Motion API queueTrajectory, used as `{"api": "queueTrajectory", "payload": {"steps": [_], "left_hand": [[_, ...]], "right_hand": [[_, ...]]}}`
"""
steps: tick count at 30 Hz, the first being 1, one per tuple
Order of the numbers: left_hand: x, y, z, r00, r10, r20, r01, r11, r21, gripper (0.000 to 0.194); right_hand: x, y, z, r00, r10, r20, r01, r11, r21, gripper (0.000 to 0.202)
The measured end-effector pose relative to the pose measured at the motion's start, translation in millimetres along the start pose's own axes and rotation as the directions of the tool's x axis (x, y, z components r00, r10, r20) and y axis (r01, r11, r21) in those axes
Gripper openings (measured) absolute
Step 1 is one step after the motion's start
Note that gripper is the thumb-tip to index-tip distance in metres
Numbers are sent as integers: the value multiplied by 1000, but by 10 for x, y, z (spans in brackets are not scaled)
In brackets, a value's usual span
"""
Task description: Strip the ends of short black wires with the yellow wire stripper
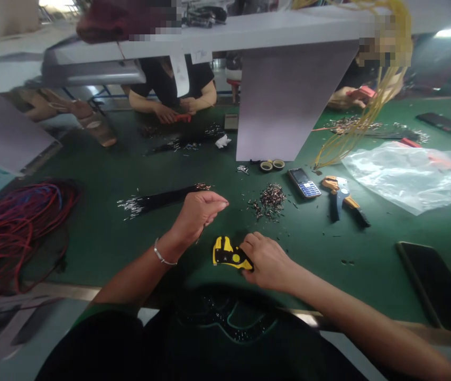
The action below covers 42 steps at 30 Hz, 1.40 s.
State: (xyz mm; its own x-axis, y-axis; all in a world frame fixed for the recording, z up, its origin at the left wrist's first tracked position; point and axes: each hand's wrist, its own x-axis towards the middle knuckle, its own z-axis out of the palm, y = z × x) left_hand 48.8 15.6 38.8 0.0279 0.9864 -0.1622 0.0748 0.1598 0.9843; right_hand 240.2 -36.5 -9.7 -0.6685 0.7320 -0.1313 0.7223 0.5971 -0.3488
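R hand point(267, 262) grasps yellow-and-black plastic wire-stripping tool point(225, 255), near ctr. L hand point(200, 214), far left of it, pinches prob. a thin dark wire point(199, 238), mostly hidden. Caution: misaligned wire may get nicked; loose copper-coloured metal bits point(272, 198), far right, may jam tool if swept in.

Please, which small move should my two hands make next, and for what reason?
Probably your left hand should bring the thin dark strand it seems to pinch to the yellow-and-black tool. Your right hand grips that tool, its head end points toward the left hand's side, and the strand appears to be apart from it.
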Motion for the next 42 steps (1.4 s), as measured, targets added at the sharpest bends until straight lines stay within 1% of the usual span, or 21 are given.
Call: {"api": "queueTrajectory", "payload": {"steps": [2,4,5,6,7,8,9,10,11,12,13,15,16,18,22,24,29,33,36,42], "left_hand": [[-11,15,-5,1000,6,-5,-6,1000,-5,5],[-25,33,-12,1000,8,-10,-8,1000,-11,5],[-32,43,-17,1000,9,-15,-9,1000,-17,5],[-38,54,-24,1000,10,-19,-10,1000,-26,5],[-43,65,-33,1000,13,-22,-13,999,-36,5],[-46,75,-43,1000,17,-26,-18,999,-46,5],[-46,84,-52,999,21,-29,-23,998,-54,5],[-45,92,-61,999,26,-29,-28,998,-59,5],[-42,98,-69,999,30,-29,-32,998,-60,5],[-38,102,-75,999,32,-29,-34,998,-60,5],[-33,104,-78,999,33,-29,-34,998,-60,5],[-25,103,-79,999,33,-28,-34,998,-57,5],[-22,101,-78,999,33,-29,-34,998,-53,5],[-18,95,-75,999,35,-30,-36,998,-45,5],[-8,77,-76,999,39,-23,-40,998,-52,5],[2,63,-77,999,33,-13,-34,997,-62,5],[17,30,-65,1000,19,9,-18,997,-70,5],[16,18,-47,999,16,48,-13,997,-74,6],[11,13,-38,997,21,68,-16,996,-84,6],[-7,33,-30,996,8,90,3,992,-125,5]], "right_hand": [[-6,73,51,999,30,-44,-26,996,87,32],[3,176,82,988,123,-94,-94,960,265,36],[12,235,84,977,188,-100,-135,911,389,36],[20,297,75,966,246,-83,-167,833,528,36],[26,358,54,957,285,-46,-183,722,667,34],[30,414,22,957,292,4,-180,581,794,32],[29,460,-19,961,274,45,-162,420,893,31],[23,493,-65,968,243,67,-132,261,956,30],[13,512,-115,975,214,65,-92,122,988,30],[1,517,-163,980,194,47,-50,10,999,30],[-11,512,-206,983,183,21,-8,-73,997,31],[-29,482,-267,985,169,-31,61,-174,983,37],[-32,465,-283,987,156,-48,79,-202,976,40],[-28,440,-290,992,110,-62,86,-231,969,44],[2,423,-261,998,23,-58,62,-233,971,46],[16,419,-250,998,0,-67,65,-252,966,47],[32,422,-239,991,-43,-129,107,-341,934,48],[30,428,-230,987,-65,-146,111,-380,918,51],[29,412,-230,988,-75,-138,98,-393,914,51],[29,357,-237,988,-80,-130,91,-371,924,48]]}}
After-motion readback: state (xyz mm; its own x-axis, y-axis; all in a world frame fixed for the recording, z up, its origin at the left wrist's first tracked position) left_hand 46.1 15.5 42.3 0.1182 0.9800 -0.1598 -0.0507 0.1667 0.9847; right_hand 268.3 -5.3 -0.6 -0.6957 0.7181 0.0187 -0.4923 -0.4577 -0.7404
